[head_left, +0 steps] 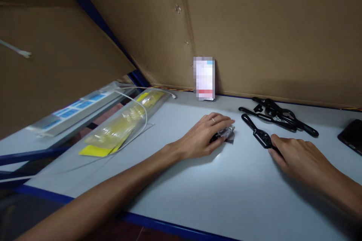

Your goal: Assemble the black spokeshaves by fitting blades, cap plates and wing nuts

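My right hand (pixel 301 158) is closed round one handle of a black spokeshave (pixel 262 138). The tool's other handle points away to the upper left, over the tabletop. Left of it, my left hand (pixel 205 135) rests on the table with its fingers and thumb curled round a small cluster of shiny metal parts (pixel 226 134). My palm and fingers partly hide these parts, so their exact kind does not show. Behind my right hand lies a loose pile of several more black spokeshave bodies (pixel 279 115) with small black pieces among them.
A phone (pixel 204 79) with a blurred screen leans on the cardboard wall (pixel 268 26). Clear plastic packaging with yellow card (pixel 121 128) lies to the left, crossed by a white cable (pixel 146 115). Beyond it is a power strip (pixel 76 111). A black object (pixel 352 135) sits at the right edge.
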`<state>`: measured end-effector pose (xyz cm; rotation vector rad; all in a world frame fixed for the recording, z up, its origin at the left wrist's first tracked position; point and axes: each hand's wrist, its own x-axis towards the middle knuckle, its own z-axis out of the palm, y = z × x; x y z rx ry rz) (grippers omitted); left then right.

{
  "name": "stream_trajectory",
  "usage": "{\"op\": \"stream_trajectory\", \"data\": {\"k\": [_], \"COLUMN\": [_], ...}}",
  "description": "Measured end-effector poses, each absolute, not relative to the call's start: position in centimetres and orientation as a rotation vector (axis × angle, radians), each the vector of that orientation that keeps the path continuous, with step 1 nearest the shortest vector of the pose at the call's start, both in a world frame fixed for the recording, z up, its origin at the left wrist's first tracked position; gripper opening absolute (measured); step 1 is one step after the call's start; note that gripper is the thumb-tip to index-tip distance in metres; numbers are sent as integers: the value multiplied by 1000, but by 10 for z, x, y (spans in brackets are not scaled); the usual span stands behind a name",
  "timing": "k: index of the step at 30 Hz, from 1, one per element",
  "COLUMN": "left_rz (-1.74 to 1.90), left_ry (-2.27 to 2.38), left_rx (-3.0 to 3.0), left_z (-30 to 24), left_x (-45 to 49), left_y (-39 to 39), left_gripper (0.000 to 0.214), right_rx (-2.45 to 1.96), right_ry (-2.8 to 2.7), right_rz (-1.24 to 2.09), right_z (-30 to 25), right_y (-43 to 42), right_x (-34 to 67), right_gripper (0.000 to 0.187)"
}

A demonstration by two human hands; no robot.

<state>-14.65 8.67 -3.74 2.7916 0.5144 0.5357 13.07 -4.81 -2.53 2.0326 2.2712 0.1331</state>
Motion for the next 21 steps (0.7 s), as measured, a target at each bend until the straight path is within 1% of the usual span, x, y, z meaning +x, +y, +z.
{"op": "stream_trajectory", "data": {"k": [4,8,10,14,21], "left_rz": [391,428,466,466,413], "left_ry": [373,457,507,581,694], "left_rx": [2858,2801,2789,2856,2974], "left_z": [-35,-34,-34,-34,-32], "left_x": [-146,-146,-146,-148,-150], "left_y": [85,87,89,92,96], "left_gripper": [44,45,38,14,13], "right_rx": [2026,2023,2023,2028,2032], "right_ry": [2245,2210,2207,2215,2184], "right_rz": [95,37,31,61,21], "right_z": [-26,-25,-25,-26,-24], "right_y": [-48,-48,-48,-48,-48], "right_x": [128,128,129,129,127], "right_gripper": [17,17,17,17,16]}}
